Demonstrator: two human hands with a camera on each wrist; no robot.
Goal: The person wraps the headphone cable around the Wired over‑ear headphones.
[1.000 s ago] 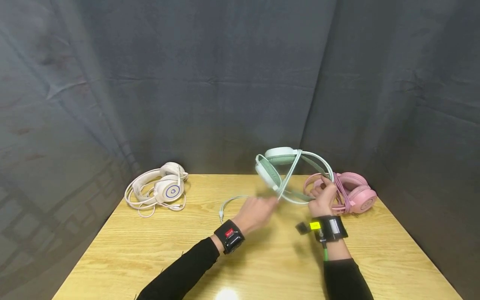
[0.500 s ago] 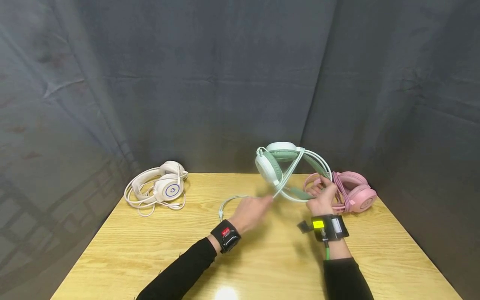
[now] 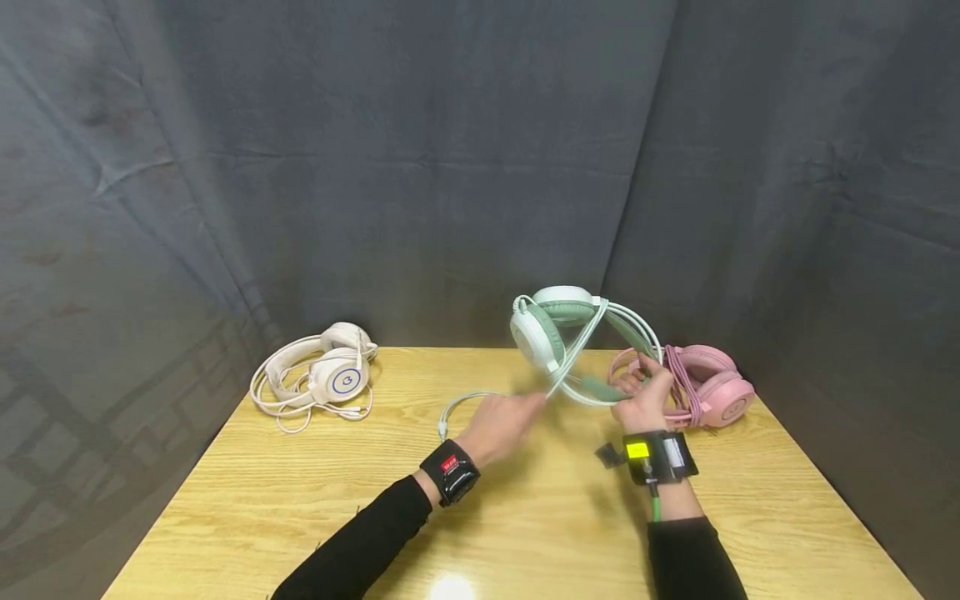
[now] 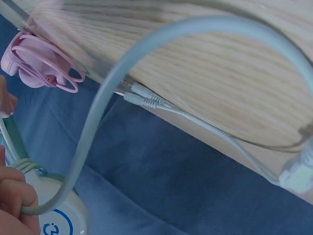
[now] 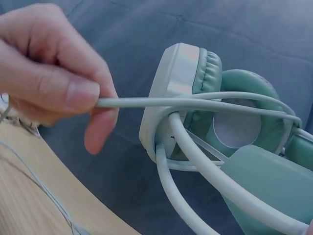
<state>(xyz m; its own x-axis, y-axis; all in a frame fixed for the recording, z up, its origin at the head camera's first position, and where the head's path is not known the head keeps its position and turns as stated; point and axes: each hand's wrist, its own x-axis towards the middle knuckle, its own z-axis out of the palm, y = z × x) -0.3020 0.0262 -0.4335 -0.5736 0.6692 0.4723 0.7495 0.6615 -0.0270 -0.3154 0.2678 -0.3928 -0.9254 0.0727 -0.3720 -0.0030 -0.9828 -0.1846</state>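
A mint-green and white headset (image 3: 536, 337) is held off the table by my right hand (image 3: 647, 396), which grips its headband at the right end. Its cable (image 5: 137, 102) is wound across the headband beside one ear cup (image 5: 168, 90). Between thumb and fingers my left hand (image 3: 501, 427) pinches that cable, pulled straight toward the left. From the left hand the cable's free part loops away in the left wrist view, ending in two audio plugs (image 4: 142, 95) near a pale splitter (image 4: 298, 174). The right hand's fingertips are partly hidden behind the headband.
A pink headset (image 3: 720, 392) with its cable wound round it lies right behind my right hand. At the back left lies a white headset (image 3: 337, 375) with a loosely looped cable. The wooden table (image 3: 315, 508) meets a grey cloth (image 3: 420, 208) at the back.
Over the last second the left hand has moved slightly left with the cable. The headset has turned a little in the right hand's grip. The pink and white headsets have stayed put.
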